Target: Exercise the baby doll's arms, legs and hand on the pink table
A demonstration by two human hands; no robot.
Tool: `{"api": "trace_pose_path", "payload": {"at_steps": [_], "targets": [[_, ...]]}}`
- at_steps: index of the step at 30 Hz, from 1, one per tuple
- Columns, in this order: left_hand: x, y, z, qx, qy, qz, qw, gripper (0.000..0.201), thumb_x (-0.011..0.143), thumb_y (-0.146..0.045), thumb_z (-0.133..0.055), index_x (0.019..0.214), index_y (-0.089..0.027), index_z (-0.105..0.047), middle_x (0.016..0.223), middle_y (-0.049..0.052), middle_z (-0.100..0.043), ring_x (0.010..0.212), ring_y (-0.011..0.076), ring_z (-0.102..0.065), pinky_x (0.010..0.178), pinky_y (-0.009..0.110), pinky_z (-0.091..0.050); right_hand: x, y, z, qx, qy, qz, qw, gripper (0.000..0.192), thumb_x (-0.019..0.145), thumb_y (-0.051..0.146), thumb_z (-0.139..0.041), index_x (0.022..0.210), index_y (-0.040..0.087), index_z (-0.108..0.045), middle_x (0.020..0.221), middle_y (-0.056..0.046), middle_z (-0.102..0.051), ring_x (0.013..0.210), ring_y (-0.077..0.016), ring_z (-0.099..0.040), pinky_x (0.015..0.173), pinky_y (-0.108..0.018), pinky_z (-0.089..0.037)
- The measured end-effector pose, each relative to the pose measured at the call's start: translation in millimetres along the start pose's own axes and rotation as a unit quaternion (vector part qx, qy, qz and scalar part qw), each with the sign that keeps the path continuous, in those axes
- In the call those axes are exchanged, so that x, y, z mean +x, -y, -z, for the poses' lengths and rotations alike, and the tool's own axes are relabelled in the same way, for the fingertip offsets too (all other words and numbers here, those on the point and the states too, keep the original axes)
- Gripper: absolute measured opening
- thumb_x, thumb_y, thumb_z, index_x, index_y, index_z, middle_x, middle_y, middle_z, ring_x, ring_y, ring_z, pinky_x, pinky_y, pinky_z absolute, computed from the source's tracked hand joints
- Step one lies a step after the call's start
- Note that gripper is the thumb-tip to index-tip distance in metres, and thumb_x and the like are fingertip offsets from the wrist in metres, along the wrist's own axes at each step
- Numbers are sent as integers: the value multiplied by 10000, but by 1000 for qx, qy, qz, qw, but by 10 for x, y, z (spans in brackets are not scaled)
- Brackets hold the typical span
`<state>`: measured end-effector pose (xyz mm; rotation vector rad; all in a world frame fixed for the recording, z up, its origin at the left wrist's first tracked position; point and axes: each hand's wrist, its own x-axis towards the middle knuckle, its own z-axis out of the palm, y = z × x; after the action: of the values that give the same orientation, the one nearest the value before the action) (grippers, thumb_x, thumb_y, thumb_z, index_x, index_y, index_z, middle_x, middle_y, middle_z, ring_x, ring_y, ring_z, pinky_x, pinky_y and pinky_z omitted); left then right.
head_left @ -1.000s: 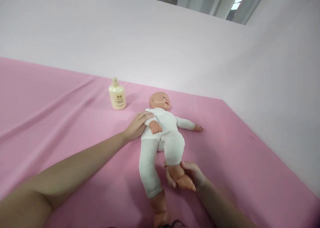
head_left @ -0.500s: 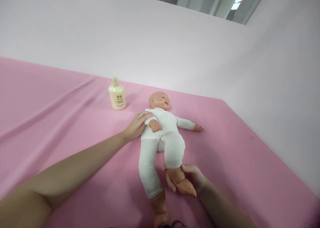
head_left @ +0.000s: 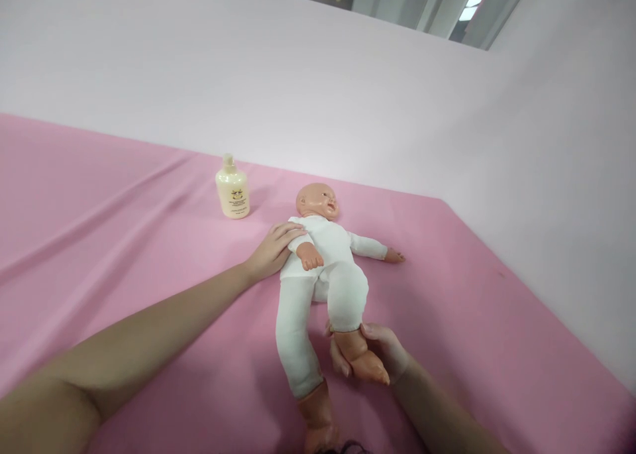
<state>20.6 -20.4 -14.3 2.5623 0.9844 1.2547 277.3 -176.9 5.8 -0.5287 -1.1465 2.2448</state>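
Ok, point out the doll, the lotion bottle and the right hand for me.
doll [head_left: 325, 252]: head view, on its white chest.
lotion bottle [head_left: 232, 194]: head view, on its cream body.
right hand [head_left: 385, 351]: head view, on the palm cupping the doll's foot.

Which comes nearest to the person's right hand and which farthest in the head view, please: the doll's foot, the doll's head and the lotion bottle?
From the right hand:
1. The doll's foot, held in that hand at the near edge.
2. The doll's head, farther up the pink sheet.
3. The lotion bottle, upright, far left of the head.
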Motion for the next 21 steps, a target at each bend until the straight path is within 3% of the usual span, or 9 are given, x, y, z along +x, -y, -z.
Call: {"api": "trace_pose_path", "payload": {"at_steps": [8,21], "targets": [[0,-56,10,9,-8,-27,1000,383,939,-148,-354,1267,-236,-532,1309,90,-547,1256,223,-454,1077,449,-367,-6,18,-55,-1,-53,19,998,491,807,546,-481,1000,115,-617,608,-13,-591,563,-134,-488,623,-300,-299],[-2,-12,1,-10,3,4,1000,387,954,-190,-345,1291,-253,-525,1338,83,-537,1266,234,-448,1085,459,-354,1,15,-18,-7,-32,1,999,520,780,562,-501,1015,113,-615,608,-19,-613,541,-128,-492,587,-283,-316]]}}
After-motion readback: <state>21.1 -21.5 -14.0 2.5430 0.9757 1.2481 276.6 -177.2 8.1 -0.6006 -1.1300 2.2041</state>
